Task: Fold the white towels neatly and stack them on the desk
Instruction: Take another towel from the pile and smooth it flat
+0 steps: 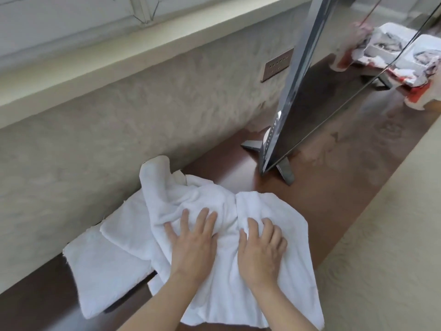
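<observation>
A crumpled white towel (pixel 214 199) lies spread on the dark wooden desk (pixel 322 199), its far corner bunched up against the wall. My left hand (pixel 193 242) rests flat on it with fingers spread. My right hand (pixel 261 247) presses beside it, fingers curled into a fold of the cloth. To the left, partly under this towel, lie two folded white towels (pixel 102 271), one overlapping the other.
A flat screen on metal feet (pixel 310 103) stands on the desk just beyond the towel to the right. Behind it, white trays and red-white cloth (pixel 393 56) sit at the far end. A wall with a socket plate (pixel 278 64) borders the desk; carpet lies to the right.
</observation>
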{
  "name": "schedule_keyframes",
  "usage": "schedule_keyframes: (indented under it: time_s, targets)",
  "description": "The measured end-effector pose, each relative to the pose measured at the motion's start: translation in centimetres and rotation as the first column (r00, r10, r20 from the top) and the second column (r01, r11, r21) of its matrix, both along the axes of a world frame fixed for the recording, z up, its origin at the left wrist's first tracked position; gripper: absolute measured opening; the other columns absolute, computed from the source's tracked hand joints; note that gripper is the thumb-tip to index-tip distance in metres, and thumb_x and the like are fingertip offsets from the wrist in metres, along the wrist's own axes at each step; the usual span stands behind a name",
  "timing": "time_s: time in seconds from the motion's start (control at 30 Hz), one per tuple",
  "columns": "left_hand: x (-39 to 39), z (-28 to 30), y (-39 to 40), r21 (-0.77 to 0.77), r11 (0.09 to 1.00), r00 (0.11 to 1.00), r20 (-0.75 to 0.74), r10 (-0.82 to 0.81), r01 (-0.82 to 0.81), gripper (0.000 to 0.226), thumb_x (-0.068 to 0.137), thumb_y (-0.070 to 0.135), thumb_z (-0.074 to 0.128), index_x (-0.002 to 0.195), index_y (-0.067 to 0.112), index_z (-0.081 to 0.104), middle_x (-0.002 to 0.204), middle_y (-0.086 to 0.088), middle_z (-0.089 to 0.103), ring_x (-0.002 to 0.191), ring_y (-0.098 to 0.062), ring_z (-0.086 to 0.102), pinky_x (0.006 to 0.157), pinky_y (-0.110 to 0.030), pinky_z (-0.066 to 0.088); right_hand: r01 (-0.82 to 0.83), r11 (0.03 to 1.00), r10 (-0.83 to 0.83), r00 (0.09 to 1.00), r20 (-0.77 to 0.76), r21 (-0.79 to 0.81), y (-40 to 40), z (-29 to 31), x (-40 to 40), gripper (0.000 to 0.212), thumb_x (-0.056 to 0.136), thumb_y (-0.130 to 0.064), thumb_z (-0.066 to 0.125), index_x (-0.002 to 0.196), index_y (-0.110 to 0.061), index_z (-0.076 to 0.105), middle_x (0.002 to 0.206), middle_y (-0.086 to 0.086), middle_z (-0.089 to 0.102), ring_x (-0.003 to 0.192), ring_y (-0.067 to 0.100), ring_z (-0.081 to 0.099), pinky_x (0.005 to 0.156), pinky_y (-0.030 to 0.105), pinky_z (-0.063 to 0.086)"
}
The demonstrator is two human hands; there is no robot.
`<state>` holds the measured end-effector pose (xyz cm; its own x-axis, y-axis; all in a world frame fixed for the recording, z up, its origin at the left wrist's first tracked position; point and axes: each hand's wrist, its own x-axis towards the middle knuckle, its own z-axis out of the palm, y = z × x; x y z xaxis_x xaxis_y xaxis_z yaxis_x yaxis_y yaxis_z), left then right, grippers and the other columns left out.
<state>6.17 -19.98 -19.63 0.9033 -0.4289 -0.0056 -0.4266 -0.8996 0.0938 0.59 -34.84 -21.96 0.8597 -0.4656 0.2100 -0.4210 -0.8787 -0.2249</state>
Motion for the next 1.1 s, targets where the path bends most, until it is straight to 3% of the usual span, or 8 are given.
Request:
schedule_keyframes:
  time_s: [0.07, 0.17, 0.3, 0.4, 0.47, 0.6, 0.83, 1.1]
  targets:
    - [0.0, 0.0, 0.1, -0.009, 1.0, 0.998, 0.069, 0.009, -0.009, 0.039, 0.09, 0.033, 0.055, 0.128, 0.027, 0.052, 0.13, 0.005, 0.049, 0.114, -0.041, 0.057, 0.09, -0.074, 0.039, -0.01, 1.0, 0.011, 0.998, 0.062, -0.021, 0.1, -0.5, 0.2, 0.024, 0.097, -0.033, 0.046, 0.104, -0.017, 0.062, 0.113, 0.014, 0.056, 0.098, 0.036, 0.051, 0.076, 0.049, 0.043]
    - [-0.3, 0.3, -0.1, 0.022, 0.999, 0.994, 0.098, 0.04, -0.043, 0.05, 0.075, 0.018, 0.078, 0.118, 0.026, 0.055, 0.12, 0.004, 0.051, 0.096, -0.034, 0.056, 0.092, -0.068, 0.039, -0.045, 0.998, 0.048, 0.99, 0.129, -0.032, -0.5, -0.7, 0.3, 0.024, 0.099, -0.029, 0.044, 0.096, -0.013, 0.062, 0.103, 0.012, 0.055, 0.09, 0.033, 0.05, 0.07, 0.046, 0.045]
    - [-0.8, 0.7, 0.5, -0.06, 0.998, 0.983, 0.179, 0.031, -0.021, 0.058, 0.064, -0.002, 0.073, 0.111, 0.024, 0.054, 0.109, 0.007, 0.052, 0.081, -0.027, 0.052, 0.087, -0.059, 0.047, -0.054, 0.999, 0.052, 0.98, 0.192, 0.006, -0.6, 0.2, 0.2, 0.029, 0.101, -0.028, 0.042, 0.092, -0.01, 0.062, 0.088, 0.008, 0.053, 0.075, 0.028, 0.048, 0.063, 0.043, 0.05]
    - [-1.1, 1.4, 1.2, -0.179, 0.984, 0.982, 0.182, 0.038, -0.005, 0.064, 0.062, -0.008, 0.07, 0.113, 0.026, 0.051, 0.11, 0.009, 0.054, 0.078, -0.024, 0.05, 0.081, -0.048, 0.05, -0.07, 0.992, 0.045, 0.971, 0.233, 0.102, -0.1, 2.0, 0.4, 0.05, 0.108, -0.038, 0.026, 0.09, -0.008, 0.062, 0.082, 0.007, 0.051, 0.068, 0.025, 0.049, 0.055, 0.04, 0.049]
    - [-1.4, 2.4, 1.9, -0.261, 0.965, 0.982, 0.181, 0.046, 0.003, 0.063, 0.066, -0.008, 0.071, 0.115, 0.026, 0.05, 0.112, 0.01, 0.055, 0.076, -0.022, 0.049, 0.072, -0.041, 0.049, -0.062, 0.984, 0.02, 0.969, 0.246, 0.166, 0.4, 3.6, 0.5, 0.06, 0.108, -0.045, 0.018, 0.092, -0.007, 0.063, 0.082, 0.006, 0.054, 0.066, 0.025, 0.052, 0.05, 0.036, 0.047]
    - [-1.7, 5.2, 4.6, -0.314, 0.948, 0.972, 0.232, 0.035, 0.041, 0.064, 0.07, -0.009, 0.073, 0.119, 0.025, 0.049, 0.112, 0.006, 0.053, 0.071, -0.023, 0.047, 0.06, -0.04, 0.049, -0.103, 0.961, 0.032, 0.963, 0.266, 0.258, 2.1, 6.3, 0.9, 0.047, 0.103, -0.04, 0.031, 0.093, -0.007, 0.063, 0.081, 0.005, 0.06, 0.067, 0.026, 0.059, 0.052, 0.031, 0.042]
    - [-3.7, 10.6, 11.7, -0.395, 0.916, 0.939, 0.336, 0.073, 0.07, 0.059, 0.078, -0.011, 0.067, 0.123, 0.022, 0.048, 0.107, -0.002, 0.052, 0.075, -0.028, 0.054, 0.056, -0.041, 0.051, -0.254, 0.928, 0.141, 0.917, 0.373, 0.274, 8.2, 11.0, -0.1, 0.047, 0.105, -0.039, 0.029, 0.095, -0.006, 0.061, 0.083, 0.004, 0.062, 0.071, 0.028, 0.059, 0.057, 0.034, 0.046]
    - [-12.0, 16.0, 24.8, -0.411, 0.911, 0.838, 0.511, 0.188, 0.046, 0.031, 0.095, 0.017, 0.048, 0.125, 0.023, 0.048, 0.105, -0.003, 0.054, 0.073, -0.028, 0.057, 0.058, -0.035, 0.049, -0.454, 0.879, 0.333, 0.802, 0.495, 0.145, 19.9, 17.0, -5.1, 0.045, 0.105, -0.04, 0.031, 0.088, -0.008, 0.058, 0.072, 0.001, 0.064, 0.059, 0.028, 0.061, 0.052, 0.029, 0.037]
